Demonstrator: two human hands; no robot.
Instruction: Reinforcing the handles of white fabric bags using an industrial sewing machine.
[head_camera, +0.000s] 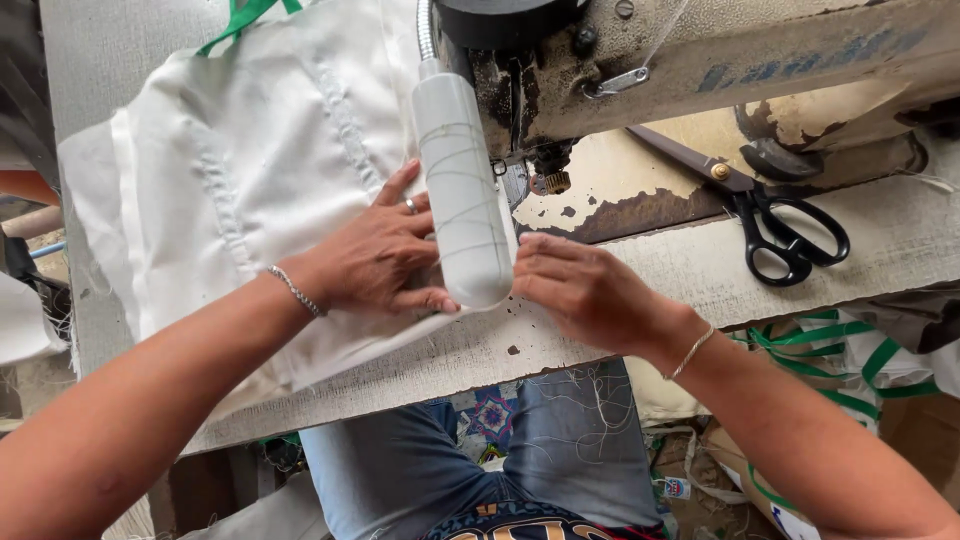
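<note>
The left hand lies flat, fingers spread and pressing the white fabric onto the surface, just left of the sewing machine. The right hand rests fingers together at the cloth's near edge behind a white lamp. Fingertips so near the hidden needle risk a prick if the cloth slips. Both forearms angle in from the near side.

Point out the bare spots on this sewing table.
Bare table lies between the right hand and the scissors. Crowded: white fabric under the left hand, and the lamp by the needle.
</note>
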